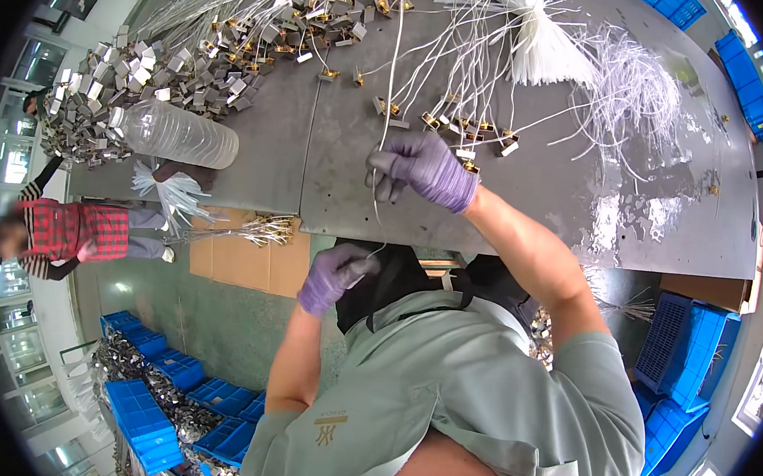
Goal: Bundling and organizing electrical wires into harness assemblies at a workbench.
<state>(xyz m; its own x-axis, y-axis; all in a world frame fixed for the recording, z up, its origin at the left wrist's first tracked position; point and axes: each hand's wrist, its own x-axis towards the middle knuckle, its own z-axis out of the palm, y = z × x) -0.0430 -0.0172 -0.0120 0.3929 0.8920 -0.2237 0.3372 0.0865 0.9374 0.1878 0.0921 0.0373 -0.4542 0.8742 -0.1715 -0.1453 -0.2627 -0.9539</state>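
Both my hands wear purple-grey gloves. A thin white cord (391, 71) comes down from the far edge of the view and passes through the fingers of my right hand (422, 170), which pinches it above the near part of the table. Its lower end curves down to my left hand (334, 279), closed on it in front of my body, off the table edge. Just beyond my right hand lie several small brass-and-grey metal pieces (473, 129), some with white cords attached. A fanned bundle of white cords (545, 46) lies farther back.
A large heap of grey metal blocks (145, 71) covers the left of the grey table (341, 182), with a clear plastic bottle (181, 134) on its side. Loose white strands (635, 88) lie right. Blue crates (688, 348) stand at right; a person in red check (77, 230) stands left.
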